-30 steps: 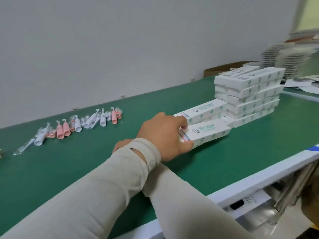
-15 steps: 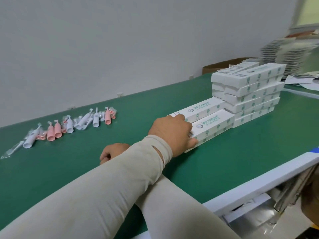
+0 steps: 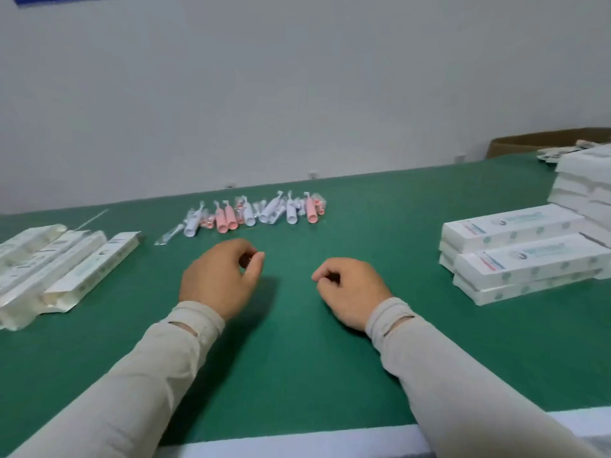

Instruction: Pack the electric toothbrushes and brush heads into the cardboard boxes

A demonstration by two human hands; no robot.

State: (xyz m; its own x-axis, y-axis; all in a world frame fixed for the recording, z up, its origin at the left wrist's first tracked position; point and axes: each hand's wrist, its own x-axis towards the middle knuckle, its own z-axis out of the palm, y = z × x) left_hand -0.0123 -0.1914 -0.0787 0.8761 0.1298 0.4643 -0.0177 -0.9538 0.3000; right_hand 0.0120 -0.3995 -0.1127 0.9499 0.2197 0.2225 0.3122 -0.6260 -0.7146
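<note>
Two hands hang just over the green bench (image 3: 297, 358) in the head view, and neither holds a thing; the left hand (image 3: 218, 276) has its grip loosely curled, and the right hand (image 3: 350, 289) is curled the same way, so both look ready to pick up the next piece. Toothbrushes and brush heads (image 3: 254, 213) lie in a row past the fingers, near enough to reach; flat unfilled boxes (image 3: 62, 269) wait on the left, maybe so the left hand can take one; closed boxes (image 3: 522, 256) are stacked on the right, likely the finished pile, kept out of the way.
</note>
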